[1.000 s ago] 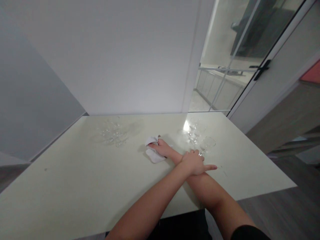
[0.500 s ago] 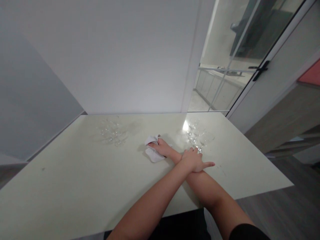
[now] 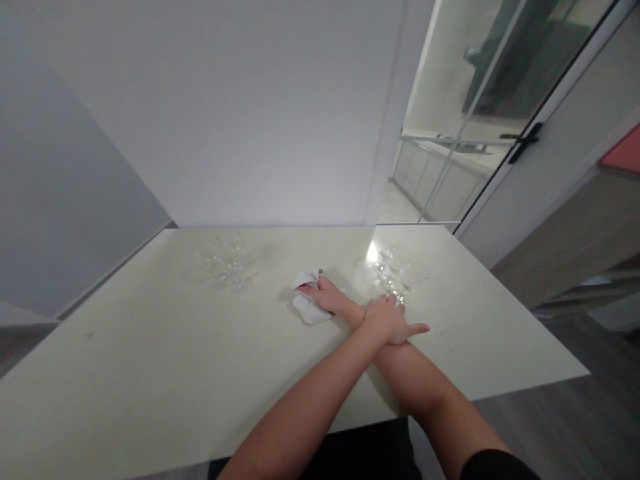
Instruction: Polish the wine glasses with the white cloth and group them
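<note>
My arms cross over a pale table [image 3: 190, 360]. My right hand [image 3: 326, 295] is closed round a crumpled white cloth [image 3: 313, 311], which rests against the tabletop. Above the right forearm, my left hand [image 3: 391, 321] lies across it, fingers spread and thumb stretched out to the right. Just beyond the left fingers is a loose cluster of clear, shiny pieces [image 3: 395, 273]. Another clear, see-through cluster [image 3: 227, 267] sits at the back left. The exact kind of these pieces cannot be made out.
A plain white panel [image 3: 280, 120] rises along the table's back edge. At the right stands a glazed door with a black handle [image 3: 524, 141]. A small dark mark [image 3: 90, 335] shows on the tabletop at left. The table's right corner juts over a dark floor [image 3: 575, 427].
The view has shifted very slightly. Both hands and the cloth stay practically where they were, with the left hand still across the right forearm.
</note>
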The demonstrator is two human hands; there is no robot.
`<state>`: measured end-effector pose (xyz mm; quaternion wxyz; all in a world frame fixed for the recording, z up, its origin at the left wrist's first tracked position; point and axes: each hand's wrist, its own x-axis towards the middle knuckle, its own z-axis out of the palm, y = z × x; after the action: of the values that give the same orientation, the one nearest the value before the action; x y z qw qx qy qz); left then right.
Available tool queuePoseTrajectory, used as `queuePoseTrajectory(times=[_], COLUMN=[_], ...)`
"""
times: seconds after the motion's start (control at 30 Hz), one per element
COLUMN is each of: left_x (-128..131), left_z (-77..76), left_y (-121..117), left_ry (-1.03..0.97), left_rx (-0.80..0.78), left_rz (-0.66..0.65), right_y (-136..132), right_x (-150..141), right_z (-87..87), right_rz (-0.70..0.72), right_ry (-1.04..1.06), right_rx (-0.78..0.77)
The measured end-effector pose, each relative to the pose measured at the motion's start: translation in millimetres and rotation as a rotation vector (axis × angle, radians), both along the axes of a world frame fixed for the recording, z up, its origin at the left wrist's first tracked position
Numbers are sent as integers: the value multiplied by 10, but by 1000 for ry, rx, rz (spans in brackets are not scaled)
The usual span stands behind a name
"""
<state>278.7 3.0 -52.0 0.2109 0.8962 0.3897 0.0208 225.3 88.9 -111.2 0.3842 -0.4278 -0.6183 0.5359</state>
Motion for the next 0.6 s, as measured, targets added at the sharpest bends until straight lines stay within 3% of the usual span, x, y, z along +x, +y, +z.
queuePoseTrajectory(times=[0.37,0.5,0.6], left_x=[11,-3,-94], left_z=[-60,-108,-136], left_y=[-16,-96,-136], left_ry=[-53,-145,-262], left_rx=[33,155,293], left_rz=[58,133,130], right_y=[17,19,30], right_x=[30,40,63], right_z=[-46,-63,-67], right_rz=[-32,-55,-201], right_ry=[-13,42,169], right_rx=[-4,-34,-118])
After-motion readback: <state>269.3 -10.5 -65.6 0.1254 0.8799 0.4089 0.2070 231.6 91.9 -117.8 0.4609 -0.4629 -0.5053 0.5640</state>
